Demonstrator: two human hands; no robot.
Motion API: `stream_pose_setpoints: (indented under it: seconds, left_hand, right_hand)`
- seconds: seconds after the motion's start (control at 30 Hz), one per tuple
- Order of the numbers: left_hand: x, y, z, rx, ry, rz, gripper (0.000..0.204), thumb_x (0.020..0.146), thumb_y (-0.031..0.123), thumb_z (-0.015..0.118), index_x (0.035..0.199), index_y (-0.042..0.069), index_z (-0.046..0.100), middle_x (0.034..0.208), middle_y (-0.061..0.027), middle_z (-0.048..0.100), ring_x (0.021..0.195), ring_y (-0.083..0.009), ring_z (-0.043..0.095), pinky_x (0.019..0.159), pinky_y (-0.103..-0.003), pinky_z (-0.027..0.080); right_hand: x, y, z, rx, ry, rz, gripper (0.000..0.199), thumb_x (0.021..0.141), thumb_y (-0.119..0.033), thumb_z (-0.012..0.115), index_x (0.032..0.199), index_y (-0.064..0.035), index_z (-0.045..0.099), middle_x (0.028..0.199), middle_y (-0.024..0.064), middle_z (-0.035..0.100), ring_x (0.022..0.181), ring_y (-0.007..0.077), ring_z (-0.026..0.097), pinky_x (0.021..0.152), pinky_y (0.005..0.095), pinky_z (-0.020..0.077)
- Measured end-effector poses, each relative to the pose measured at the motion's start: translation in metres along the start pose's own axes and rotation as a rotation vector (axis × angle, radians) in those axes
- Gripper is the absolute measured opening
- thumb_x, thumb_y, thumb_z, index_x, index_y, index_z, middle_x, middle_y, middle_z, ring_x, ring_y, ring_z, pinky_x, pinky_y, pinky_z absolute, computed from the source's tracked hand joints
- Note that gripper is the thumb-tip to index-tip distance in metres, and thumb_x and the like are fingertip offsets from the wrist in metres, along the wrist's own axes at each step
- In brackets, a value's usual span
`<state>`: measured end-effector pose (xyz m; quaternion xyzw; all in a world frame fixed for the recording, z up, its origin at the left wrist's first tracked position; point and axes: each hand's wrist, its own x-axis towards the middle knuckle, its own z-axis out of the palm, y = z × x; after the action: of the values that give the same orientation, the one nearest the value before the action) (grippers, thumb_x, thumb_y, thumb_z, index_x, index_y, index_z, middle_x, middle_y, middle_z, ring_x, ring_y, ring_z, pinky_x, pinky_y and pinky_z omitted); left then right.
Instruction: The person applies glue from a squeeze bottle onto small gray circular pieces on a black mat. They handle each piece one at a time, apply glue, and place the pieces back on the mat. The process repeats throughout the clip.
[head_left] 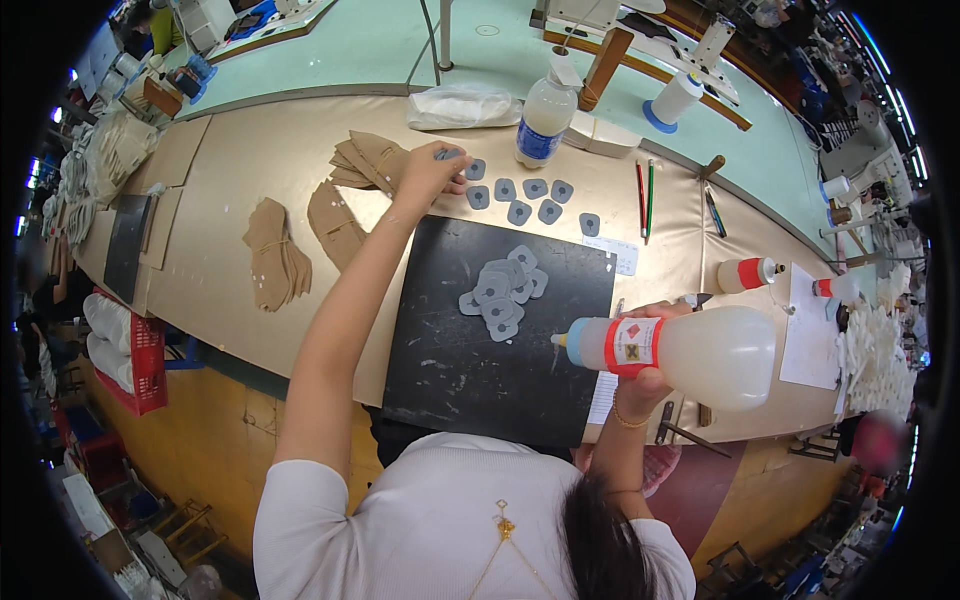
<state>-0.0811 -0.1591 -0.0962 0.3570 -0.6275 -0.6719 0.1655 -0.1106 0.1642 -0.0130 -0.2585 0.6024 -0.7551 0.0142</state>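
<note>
My left hand (430, 175) reaches to the far side of the table, fingers closed on a small grey piece near a loose group of similar ones. These grey pieces (549, 211) are flat, rounded squares with a dark spot in the middle, and several lie spread out on the table. More of them form an overlapping pile (497, 291) on a black board (450, 370) in front of me. In my right hand (645, 388) is a translucent squeeze bottle (722, 358) with a red label, tipped on its side, its nozzle pointing left over the board's right part.
Bundles of brown cut pieces (275, 255) lie left of the board. A clear bottle with a blue label (545, 120) stands at the back. Pencils (645, 200), a small red-labelled bottle (748, 274) and a paper sheet (808, 340) are to the right. Sewing machines (710, 45) stand beyond.
</note>
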Motion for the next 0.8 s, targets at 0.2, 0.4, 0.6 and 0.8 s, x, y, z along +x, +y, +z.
stream_pose_setpoints:
  seconds: [0.2, 0.4, 0.6, 0.8]
  left_hand:
    - [-0.078, 0.023, -0.005, -0.373, -0.299, -0.183, 0.034, 0.084, 0.005, 0.061, 0.114, -0.007, 0.048, 0.094, -0.0142, 0.061, 0.077, -0.0202, 0.065, 0.062, -0.026, 0.056]
    - [-0.142, 0.043, 0.011, -0.152, -0.432, -0.126, 0.028, 0.080, 0.008, 0.068, 0.103, -0.005, 0.058, 0.079, -0.0108, 0.064, 0.064, -0.0157, 0.065, 0.053, -0.023, 0.053]
    - [-0.174, 0.067, 0.034, -0.025, -0.501, -0.134, 0.025, 0.078, 0.008, 0.069, 0.099, -0.004, 0.063, 0.071, -0.0072, 0.063, 0.056, -0.0103, 0.061, 0.049, -0.020, 0.051]
    - [-0.180, 0.069, 0.036, 0.005, -0.531, -0.131, 0.024, 0.077, 0.009, 0.070, 0.097, -0.004, 0.064, 0.070, -0.0074, 0.063, 0.056, -0.0105, 0.061, 0.049, -0.022, 0.051]
  right_hand:
    - [0.010, -0.003, 0.008, 0.033, -0.015, -0.041, 0.081, 0.061, -0.068, 0.070, 0.098, 0.0024, 0.053, 0.087, 0.0074, 0.048, 0.077, 0.0209, 0.059, 0.069, 0.0319, 0.0496]
    - [0.019, -0.008, 0.018, 0.014, -0.018, -0.198, 0.081, 0.061, -0.067, 0.071, 0.098, 0.0024, 0.054, 0.088, 0.0096, 0.053, 0.080, 0.0214, 0.058, 0.071, 0.0321, 0.0494]
    - [0.021, -0.013, 0.023, -0.092, -0.053, -0.353, 0.080, 0.060, -0.068, 0.071, 0.098, 0.0004, 0.056, 0.089, 0.0098, 0.059, 0.081, 0.0204, 0.058, 0.072, 0.0316, 0.0492]
    - [0.017, -0.017, 0.022, -0.123, -0.088, -0.381, 0.079, 0.061, -0.068, 0.071, 0.099, -0.0005, 0.057, 0.088, 0.0103, 0.060, 0.081, 0.0206, 0.059, 0.073, 0.0314, 0.0486]
